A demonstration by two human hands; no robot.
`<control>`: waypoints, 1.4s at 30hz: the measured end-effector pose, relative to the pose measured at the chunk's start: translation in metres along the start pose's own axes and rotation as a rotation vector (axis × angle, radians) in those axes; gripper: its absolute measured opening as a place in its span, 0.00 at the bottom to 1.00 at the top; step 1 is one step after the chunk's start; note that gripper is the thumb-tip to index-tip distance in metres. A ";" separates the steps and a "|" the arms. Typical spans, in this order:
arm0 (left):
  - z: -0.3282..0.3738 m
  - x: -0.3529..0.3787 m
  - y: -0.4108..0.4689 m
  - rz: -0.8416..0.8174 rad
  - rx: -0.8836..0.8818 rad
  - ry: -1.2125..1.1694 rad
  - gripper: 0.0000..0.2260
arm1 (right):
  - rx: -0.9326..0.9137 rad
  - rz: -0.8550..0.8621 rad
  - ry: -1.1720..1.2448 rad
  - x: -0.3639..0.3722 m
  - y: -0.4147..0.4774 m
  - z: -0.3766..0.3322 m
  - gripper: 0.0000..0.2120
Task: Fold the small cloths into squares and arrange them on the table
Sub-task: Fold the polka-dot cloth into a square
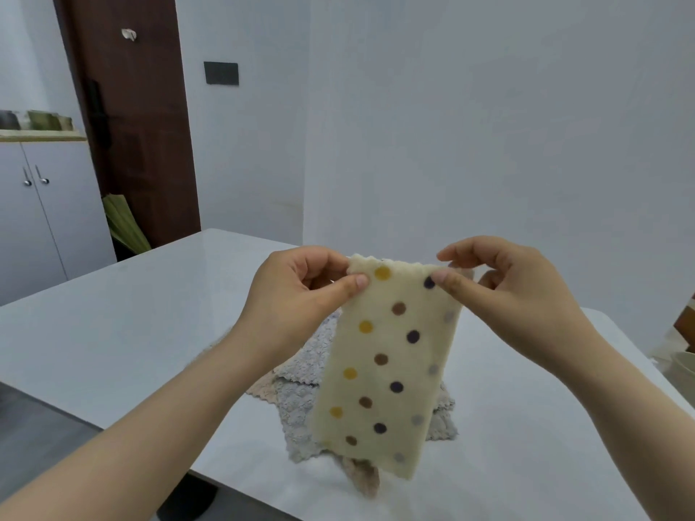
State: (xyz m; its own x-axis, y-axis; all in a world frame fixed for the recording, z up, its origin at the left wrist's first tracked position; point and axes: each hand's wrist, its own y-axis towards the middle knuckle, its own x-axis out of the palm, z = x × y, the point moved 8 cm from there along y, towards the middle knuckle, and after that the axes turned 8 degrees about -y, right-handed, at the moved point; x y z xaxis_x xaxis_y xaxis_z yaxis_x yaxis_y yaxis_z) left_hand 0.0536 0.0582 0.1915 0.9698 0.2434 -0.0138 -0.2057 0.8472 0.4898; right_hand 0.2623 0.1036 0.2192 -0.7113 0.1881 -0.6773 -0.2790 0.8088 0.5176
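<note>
left hand (pixel 301 283) and right hand (pixel 504 280) each pinch a top corner of cream polka-dot fleece cloth (pixel 391 366) | hangs below both | risk: uneven pinch skews fold, or slips onto grey cloth pile (pixel 301 400) on white surface (pixel 113 332)

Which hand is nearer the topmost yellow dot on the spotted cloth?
Left. The left hand pinches a top corner of the spotted cloth beside the topmost yellow dot; the right hand pinches the other top corner, by a dark dot.

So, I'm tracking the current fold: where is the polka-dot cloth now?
In the head view the polka-dot cloth hangs centre-frame, its top corners pinched by the left hand and right hand, above the white table and the pile of loose cloths.
</note>
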 end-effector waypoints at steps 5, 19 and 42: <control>0.007 0.008 -0.002 -0.047 0.019 0.023 0.01 | -0.168 -0.088 -0.080 0.016 0.000 -0.032 0.12; -0.035 -0.013 -0.025 -0.217 -0.205 0.061 0.15 | -0.130 -0.239 0.219 0.049 0.005 -0.047 0.05; -0.095 -0.072 -0.065 -0.147 -0.293 0.124 0.12 | -0.180 -0.161 0.060 0.059 0.016 -0.061 0.15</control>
State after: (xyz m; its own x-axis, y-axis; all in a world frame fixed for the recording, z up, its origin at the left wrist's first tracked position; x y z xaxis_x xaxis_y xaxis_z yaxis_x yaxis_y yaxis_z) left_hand -0.0148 0.0302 0.0780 0.9724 0.1488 -0.1798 -0.1110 0.9726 0.2042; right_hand 0.1766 0.0941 0.2194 -0.6841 0.0269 -0.7289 -0.4982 0.7126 0.4939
